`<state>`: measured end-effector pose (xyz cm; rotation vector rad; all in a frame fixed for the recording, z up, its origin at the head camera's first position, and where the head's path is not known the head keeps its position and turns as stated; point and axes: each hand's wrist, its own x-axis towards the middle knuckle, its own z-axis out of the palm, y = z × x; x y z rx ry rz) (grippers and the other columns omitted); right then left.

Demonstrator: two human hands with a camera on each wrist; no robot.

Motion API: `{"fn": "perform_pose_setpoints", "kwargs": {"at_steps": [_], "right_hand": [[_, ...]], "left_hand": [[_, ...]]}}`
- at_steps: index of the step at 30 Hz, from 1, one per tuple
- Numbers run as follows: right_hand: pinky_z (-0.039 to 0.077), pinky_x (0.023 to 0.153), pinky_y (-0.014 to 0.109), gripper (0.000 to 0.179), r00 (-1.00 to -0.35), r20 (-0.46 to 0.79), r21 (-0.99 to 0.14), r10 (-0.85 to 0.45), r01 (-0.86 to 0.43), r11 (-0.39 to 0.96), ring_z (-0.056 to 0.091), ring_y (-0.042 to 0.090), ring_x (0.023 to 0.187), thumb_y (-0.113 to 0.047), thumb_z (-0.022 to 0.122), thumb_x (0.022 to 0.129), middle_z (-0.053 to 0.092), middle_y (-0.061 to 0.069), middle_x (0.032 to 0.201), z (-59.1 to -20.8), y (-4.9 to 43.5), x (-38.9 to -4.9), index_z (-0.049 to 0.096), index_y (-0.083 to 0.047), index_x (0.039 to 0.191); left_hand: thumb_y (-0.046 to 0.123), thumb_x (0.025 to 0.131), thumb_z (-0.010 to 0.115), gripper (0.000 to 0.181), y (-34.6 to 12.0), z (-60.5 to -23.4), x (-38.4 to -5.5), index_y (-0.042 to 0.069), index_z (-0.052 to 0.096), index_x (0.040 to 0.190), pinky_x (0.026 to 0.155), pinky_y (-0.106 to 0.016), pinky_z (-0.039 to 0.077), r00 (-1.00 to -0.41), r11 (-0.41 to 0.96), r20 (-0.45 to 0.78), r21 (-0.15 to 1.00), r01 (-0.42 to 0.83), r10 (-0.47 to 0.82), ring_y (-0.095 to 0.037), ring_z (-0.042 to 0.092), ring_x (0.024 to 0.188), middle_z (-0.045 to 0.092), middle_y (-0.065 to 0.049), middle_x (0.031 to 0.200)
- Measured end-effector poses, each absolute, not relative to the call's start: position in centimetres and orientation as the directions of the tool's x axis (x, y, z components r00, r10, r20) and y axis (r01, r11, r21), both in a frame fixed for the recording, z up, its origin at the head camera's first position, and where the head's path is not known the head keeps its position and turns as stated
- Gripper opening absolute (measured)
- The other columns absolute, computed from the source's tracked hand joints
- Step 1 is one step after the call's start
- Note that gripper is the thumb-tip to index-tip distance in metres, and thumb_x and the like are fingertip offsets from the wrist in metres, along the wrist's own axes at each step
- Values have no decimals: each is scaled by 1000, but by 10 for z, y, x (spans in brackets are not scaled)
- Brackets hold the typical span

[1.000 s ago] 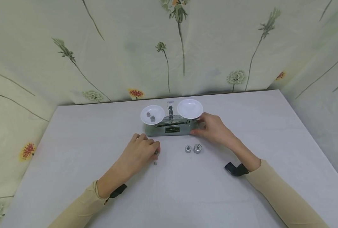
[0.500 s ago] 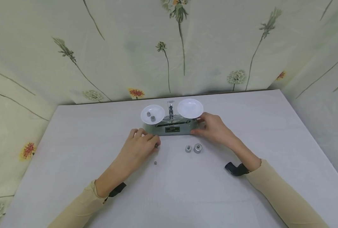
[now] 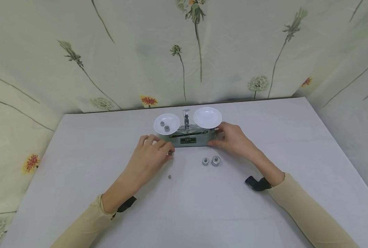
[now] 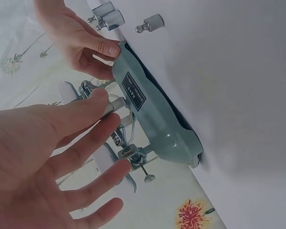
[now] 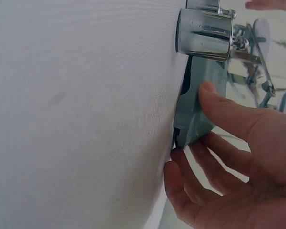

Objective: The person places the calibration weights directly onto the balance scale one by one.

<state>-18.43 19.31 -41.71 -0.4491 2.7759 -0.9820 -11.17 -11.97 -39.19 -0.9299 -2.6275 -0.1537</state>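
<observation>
The left hand pinches a weight between thumb and forefinger, its other fingers spread loosely. That weight sits at the hand's fingertips, just in front of the balance near its left end, lower than the left pan.

The right hand grips the right end of the balance's base, thumb on the front face and fingers around the end and back, beneath the edge of the right pan.

Two pan weights lie close together in the left pan. A tiny weight is on the bench, nearer the person than the left hand's fingertips. Two larger weights stand upright side by side before the balance, near the right hand.
</observation>
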Motion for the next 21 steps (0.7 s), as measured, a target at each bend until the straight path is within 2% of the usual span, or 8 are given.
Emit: {"fn": "perform_pose_setpoints", "kwargs": {"at_steps": [12,21], "right_hand": [[60,102,57,60,-943,-54,-640,-328,-220,737,68,45,130,-21,87,91,69,26,140,-418,196,-184,63,3,141],[59,103,57,59,-941,-46,-638,-335,-231,735,68,44,130,-21,88,91,70,26,140,-419,196,-185,64,2,140]], "left_hand": [[25,98,80,17,-119,-385,-115,22,73,112,105,-51,53,-699,773,412,-23,634,585,-26,70,112,82,3,110],[20,99,80,21,-122,-378,-123,19,74,119,98,-45,55,-691,779,472,15,626,547,-24,74,108,82,2,111]]}}
